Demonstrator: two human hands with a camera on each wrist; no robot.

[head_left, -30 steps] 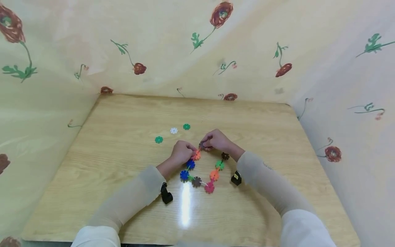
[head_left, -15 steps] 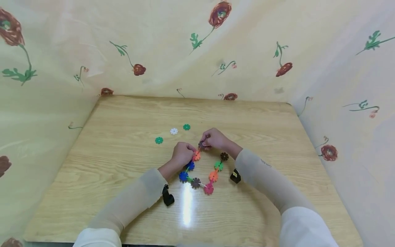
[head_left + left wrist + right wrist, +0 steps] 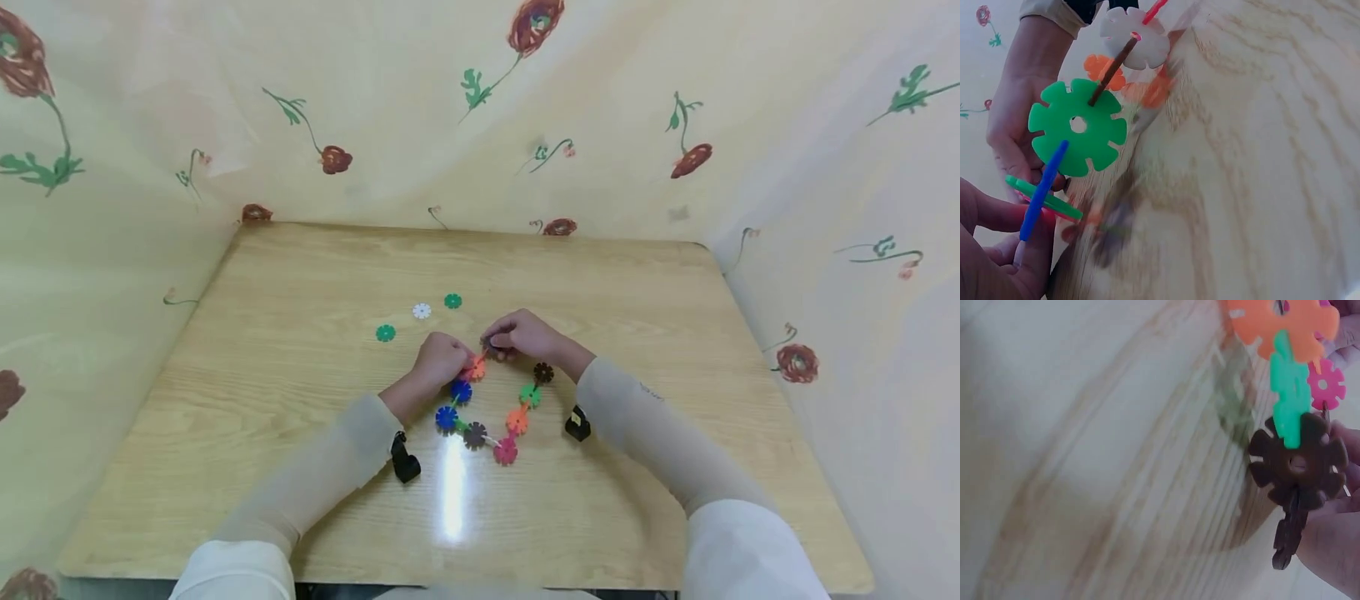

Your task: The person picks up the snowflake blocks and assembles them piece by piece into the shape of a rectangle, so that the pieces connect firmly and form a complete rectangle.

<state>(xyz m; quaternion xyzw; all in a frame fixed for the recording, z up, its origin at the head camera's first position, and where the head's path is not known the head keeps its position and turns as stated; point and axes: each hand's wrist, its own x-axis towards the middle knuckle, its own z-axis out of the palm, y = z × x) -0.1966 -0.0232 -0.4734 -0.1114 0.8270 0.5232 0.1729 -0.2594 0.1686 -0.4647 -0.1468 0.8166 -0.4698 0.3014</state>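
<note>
A chain of flower-shaped interlocking plastic discs curves across the table in the head view, with a blue disc (image 3: 446, 418), a pink disc (image 3: 506, 451) and a brown disc (image 3: 543, 372) at one end. At its other end, my left hand (image 3: 441, 360) pinches the chain beside an orange disc (image 3: 477, 367). Close by, my right hand (image 3: 525, 335) holds a dark disc between thumb and fingers, mostly covered. The left wrist view shows a green disc (image 3: 1105, 140) joined to a blue one near the left fingers. In the right wrist view, a brown disc (image 3: 1279, 465) hangs before the right hand.
Two loose green discs, one nearer (image 3: 386, 333) and one farther (image 3: 453, 301), lie beyond the hands with a white disc (image 3: 422, 311) between them. Flower-patterned cloth (image 3: 420, 108) rises behind and beside the wooden table (image 3: 300, 283). A black wrist device (image 3: 406, 462) hangs under the left forearm.
Both hands stay on the same end of the chain, with only slight finger and wrist shifts. The head view has tilted a little; the loose discs have not moved.
</note>
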